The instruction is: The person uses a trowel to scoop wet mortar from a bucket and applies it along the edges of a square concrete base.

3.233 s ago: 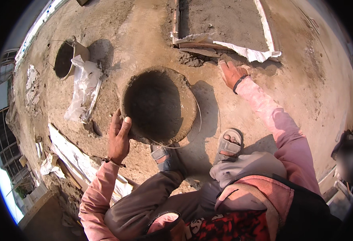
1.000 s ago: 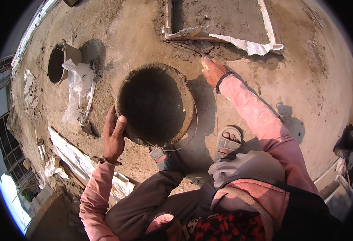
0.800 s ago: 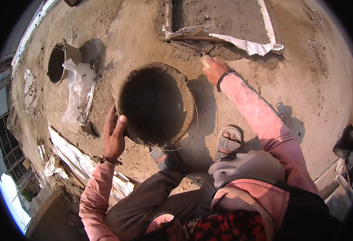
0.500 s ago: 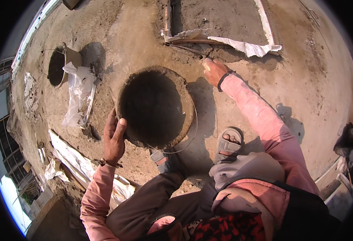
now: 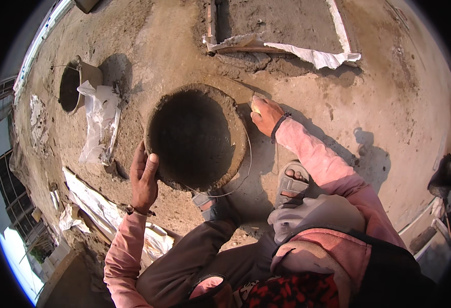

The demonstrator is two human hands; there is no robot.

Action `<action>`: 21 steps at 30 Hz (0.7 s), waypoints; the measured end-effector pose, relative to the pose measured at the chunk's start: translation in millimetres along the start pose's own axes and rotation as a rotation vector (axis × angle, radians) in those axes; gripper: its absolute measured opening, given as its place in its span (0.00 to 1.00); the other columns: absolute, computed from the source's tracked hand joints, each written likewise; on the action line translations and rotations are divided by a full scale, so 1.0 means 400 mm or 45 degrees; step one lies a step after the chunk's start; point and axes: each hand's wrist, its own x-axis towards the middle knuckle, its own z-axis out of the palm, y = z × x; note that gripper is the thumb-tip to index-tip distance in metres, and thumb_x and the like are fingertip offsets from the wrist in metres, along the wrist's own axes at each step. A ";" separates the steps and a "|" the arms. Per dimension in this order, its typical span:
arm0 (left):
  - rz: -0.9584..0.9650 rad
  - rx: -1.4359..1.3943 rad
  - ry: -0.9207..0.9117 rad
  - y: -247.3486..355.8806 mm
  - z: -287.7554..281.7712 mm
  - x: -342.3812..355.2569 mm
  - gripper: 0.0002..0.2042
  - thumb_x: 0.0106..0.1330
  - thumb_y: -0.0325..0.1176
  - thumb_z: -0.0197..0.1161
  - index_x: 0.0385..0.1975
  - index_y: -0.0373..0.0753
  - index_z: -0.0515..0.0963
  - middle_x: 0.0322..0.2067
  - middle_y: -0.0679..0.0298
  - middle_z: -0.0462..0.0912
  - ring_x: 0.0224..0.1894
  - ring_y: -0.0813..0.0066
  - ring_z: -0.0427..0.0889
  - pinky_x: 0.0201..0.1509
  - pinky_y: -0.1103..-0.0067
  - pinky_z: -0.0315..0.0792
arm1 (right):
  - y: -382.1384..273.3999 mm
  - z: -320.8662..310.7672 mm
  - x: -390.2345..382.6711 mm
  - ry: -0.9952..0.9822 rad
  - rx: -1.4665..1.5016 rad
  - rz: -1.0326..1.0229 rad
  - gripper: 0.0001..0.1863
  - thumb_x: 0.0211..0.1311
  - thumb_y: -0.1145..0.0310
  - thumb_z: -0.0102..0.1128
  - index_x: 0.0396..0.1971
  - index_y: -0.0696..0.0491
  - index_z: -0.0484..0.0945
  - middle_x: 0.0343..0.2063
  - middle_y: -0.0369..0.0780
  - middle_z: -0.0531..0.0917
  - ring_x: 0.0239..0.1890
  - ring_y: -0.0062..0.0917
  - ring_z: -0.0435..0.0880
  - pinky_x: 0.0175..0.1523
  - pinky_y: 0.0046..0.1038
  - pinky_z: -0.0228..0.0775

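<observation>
My left hand (image 5: 144,179) grips the left rim of a cement-caked bucket (image 5: 236,138) with a dark, shadowed inside and a loose wire handle. My right hand (image 5: 266,115) is just right of the bucket, closed on a tool with a pale yellow handle (image 5: 257,107); a thin, flat part seems to extend from it toward the upper left, hard to make out. Above them lies a rectangular frame (image 5: 344,33) edged with torn white sheeting (image 5: 323,58), holding grey wet-looking material. Rough grey lumps (image 5: 246,62) lie along its lower edge.
A second bucket (image 5: 89,73) stands at upper left beside crumpled white plastic (image 5: 97,123). A long white sheet (image 5: 97,200) lies at lower left. My sandalled feet (image 5: 292,185) are below the bucket. Dark clutter (image 5: 443,177) sits at the right edge.
My right hand has moved down and left from the frame's lower edge to the bucket's side, drawing the tool with it. My left hand stays on the rim.
</observation>
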 end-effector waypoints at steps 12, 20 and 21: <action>0.029 -0.012 -0.032 0.003 0.018 0.010 0.28 0.71 0.36 0.51 0.65 0.30 0.53 0.59 0.55 0.68 0.59 0.70 0.68 0.63 0.76 0.60 | -0.054 -0.081 0.033 -0.057 -0.147 0.097 0.27 0.58 0.62 0.54 0.54 0.64 0.67 0.48 0.58 0.75 0.52 0.50 0.73 0.58 0.41 0.64; 0.029 0.013 -0.076 0.008 0.015 -0.010 0.26 0.71 0.34 0.51 0.65 0.31 0.55 0.60 0.56 0.67 0.60 0.71 0.68 0.63 0.76 0.61 | 0.045 -0.193 -0.066 -0.031 0.258 0.361 0.21 0.60 0.61 0.53 0.47 0.61 0.70 0.36 0.54 0.80 0.36 0.39 0.81 0.40 0.36 0.73; 0.029 0.013 -0.066 0.005 0.010 -0.008 0.28 0.70 0.35 0.52 0.66 0.30 0.52 0.60 0.54 0.66 0.61 0.69 0.66 0.65 0.75 0.59 | 0.008 -0.217 -0.085 -0.131 0.471 0.503 0.20 0.60 0.61 0.52 0.46 0.61 0.70 0.33 0.51 0.80 0.29 0.33 0.82 0.31 0.34 0.75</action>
